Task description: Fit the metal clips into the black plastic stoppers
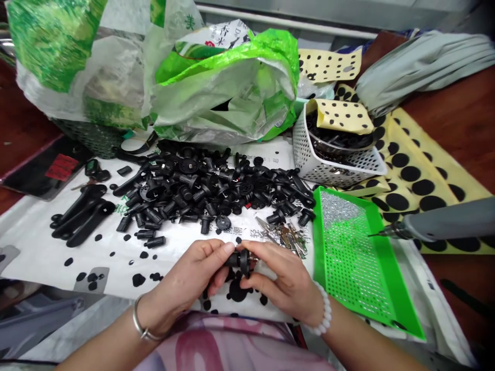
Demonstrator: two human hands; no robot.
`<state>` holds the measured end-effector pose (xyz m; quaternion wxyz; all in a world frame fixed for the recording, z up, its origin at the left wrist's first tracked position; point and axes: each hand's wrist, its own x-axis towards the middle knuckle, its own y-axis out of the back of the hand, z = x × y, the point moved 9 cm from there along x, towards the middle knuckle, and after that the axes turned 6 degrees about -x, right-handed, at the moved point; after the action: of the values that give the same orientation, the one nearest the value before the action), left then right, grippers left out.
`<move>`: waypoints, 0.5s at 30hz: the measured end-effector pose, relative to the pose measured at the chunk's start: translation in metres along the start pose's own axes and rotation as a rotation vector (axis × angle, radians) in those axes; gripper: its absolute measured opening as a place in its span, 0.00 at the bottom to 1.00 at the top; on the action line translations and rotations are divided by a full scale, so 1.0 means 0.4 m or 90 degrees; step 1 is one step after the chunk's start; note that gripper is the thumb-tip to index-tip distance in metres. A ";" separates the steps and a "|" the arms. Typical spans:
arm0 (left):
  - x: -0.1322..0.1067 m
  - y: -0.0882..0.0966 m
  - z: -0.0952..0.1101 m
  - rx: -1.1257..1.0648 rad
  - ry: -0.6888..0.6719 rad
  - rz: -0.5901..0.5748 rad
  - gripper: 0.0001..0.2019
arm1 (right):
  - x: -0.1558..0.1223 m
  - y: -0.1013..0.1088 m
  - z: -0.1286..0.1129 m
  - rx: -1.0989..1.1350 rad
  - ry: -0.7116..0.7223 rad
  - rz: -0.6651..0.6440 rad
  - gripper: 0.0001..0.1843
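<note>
Table (464,118): reddish-brown, right of the right hand (288,286)
Rail (286,21): pale, far beyond it
Panel (332,11): grey, farther still

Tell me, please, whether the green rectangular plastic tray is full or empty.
Partly filled. The green rectangular plastic tray holds small silvery metal pieces, thickest at its far end, while bare green shows beside them.

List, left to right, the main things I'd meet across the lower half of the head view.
Black handles → silver bangle → left hand → black part held between the hands → right hand → white bead bracelet → green tray → grey power tool.
</note>
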<state>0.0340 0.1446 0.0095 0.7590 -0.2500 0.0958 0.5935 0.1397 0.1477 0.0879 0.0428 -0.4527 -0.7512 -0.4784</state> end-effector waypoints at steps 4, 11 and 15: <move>0.002 -0.007 0.018 -0.002 -0.030 -0.010 0.21 | 0.000 0.000 0.020 0.047 -0.062 0.012 0.22; -0.014 0.009 0.034 -0.063 -0.078 -0.044 0.12 | 0.005 -0.007 0.015 0.087 -0.071 0.010 0.24; -0.018 0.015 0.027 -0.089 -0.082 -0.042 0.11 | -0.009 -0.019 0.034 0.157 -0.129 0.042 0.23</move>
<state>0.0246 0.1450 0.0204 0.7635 -0.2670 -0.0032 0.5881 0.1412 0.1547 0.0738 0.0377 -0.5145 -0.7896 -0.3323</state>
